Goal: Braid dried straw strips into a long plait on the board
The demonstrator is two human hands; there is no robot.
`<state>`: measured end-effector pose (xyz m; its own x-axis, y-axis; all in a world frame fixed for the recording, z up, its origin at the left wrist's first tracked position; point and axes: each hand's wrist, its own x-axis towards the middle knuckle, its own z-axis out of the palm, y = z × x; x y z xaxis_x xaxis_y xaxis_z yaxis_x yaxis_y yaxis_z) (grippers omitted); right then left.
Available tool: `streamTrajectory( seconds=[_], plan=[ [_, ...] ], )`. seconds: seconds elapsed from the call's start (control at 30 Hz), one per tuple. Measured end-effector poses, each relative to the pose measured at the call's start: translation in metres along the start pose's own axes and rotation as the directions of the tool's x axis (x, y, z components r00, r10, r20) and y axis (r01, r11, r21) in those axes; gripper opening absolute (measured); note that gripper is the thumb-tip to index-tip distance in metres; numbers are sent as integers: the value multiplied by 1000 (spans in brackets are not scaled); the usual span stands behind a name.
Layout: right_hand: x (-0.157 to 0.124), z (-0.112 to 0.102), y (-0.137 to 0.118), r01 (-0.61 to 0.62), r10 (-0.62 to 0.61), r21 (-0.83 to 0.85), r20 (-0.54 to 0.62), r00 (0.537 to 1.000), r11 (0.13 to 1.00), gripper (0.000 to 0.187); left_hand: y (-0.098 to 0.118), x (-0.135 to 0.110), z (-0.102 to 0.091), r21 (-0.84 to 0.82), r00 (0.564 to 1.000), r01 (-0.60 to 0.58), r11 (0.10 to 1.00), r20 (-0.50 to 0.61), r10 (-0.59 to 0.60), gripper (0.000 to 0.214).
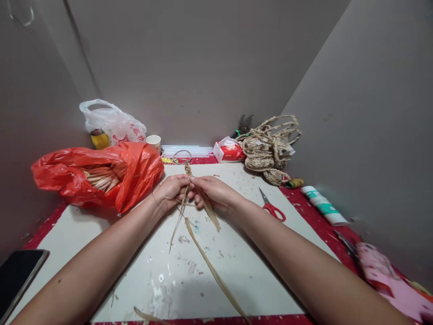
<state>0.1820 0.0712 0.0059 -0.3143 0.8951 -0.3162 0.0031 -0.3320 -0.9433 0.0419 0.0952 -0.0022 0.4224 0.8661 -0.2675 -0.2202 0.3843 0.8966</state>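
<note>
My left hand point(172, 190) and my right hand point(214, 193) meet at the middle of a white board point(237, 266), fingers pinched together on thin dried straw strips point(186, 170). A short braided end pokes up above the fingertips. Loose strip ends point(206, 257) trail down from both hands across the board toward me. Both forearms reach in from the bottom corners.
A red plastic bag of dried strips point(101, 176) lies left. Behind it are a white bag point(113, 122), a yellow jar point(99, 139) and a cup point(154, 141). Red scissors point(272, 207), a rope bundle point(269, 149), a tissue pack point(229, 150), a tube point(324, 206), a phone point(18, 271).
</note>
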Motion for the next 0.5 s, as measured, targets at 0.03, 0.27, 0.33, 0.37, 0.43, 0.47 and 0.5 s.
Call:
streamTrajectory(
  seconds=[0.03, 0.27, 0.33, 0.37, 0.43, 0.47, 0.5],
  plan=[
    [0, 0, 0, -23, 22, 47, 22, 1000, 999, 28, 0, 0, 0, 4, 1000, -8, 1000, -2, 8, 7],
    [3, -14, -6, -154, 149, 33, 104, 983, 988, 30, 1, -5, 6, 93, 1000, -2, 996, 7, 1, 5],
    [5, -17, -5, -190, 181, 56, 144, 973, 980, 31, 1, -6, 8, 128, 1000, -17, 992, 1, 17, 4],
    [6, -18, -4, -201, 189, 61, 156, 969, 978, 32, 1, -6, 9, 149, 1000, -26, 988, 1, 27, 4],
    [6, -19, -4, -205, 195, 45, 162, 967, 978, 33, 2, -7, 9, 186, 999, -52, 981, 22, 49, 5],
    [6, -19, -4, -196, 190, 24, 158, 969, 980, 33, 2, -8, 9, 205, 998, -64, 977, 40, 57, 5],
    [6, -20, -4, -181, 180, -5, 154, 972, 983, 33, 3, -9, 9, 230, 996, -71, 971, 60, 59, 5]
  ],
)
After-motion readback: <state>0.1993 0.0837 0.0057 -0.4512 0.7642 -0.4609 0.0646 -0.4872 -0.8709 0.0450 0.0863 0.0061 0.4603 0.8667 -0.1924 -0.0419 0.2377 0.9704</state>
